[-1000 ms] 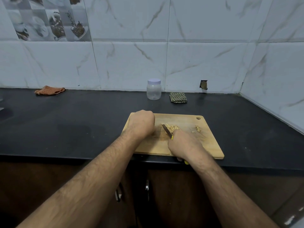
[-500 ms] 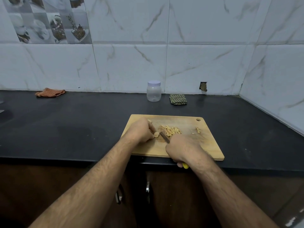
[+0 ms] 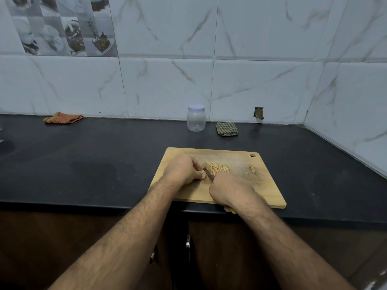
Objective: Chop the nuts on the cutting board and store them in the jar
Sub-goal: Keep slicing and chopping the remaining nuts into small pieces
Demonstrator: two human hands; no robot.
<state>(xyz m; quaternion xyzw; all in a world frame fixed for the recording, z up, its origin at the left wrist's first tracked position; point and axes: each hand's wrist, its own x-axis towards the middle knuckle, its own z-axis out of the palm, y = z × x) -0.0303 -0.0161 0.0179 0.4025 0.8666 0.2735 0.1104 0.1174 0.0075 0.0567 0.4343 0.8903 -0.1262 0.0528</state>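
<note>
Now right hand point(image 3: 230, 189) grips knife point(image 3: 208, 174); left hand point(image 3: 184, 170) pinches nut on cutting board point(image 3: 270, 191)

Two forearms enter from the bottom of the view, both bare from elbow to wrist, with no sleeve showing. Dark hair covers both forearms and thins toward the wrists. The left hand point(image 3: 184, 170) and the right hand point(image 3: 229, 190) are bare too: no glove, ring, watch or band shows on either one.
</note>
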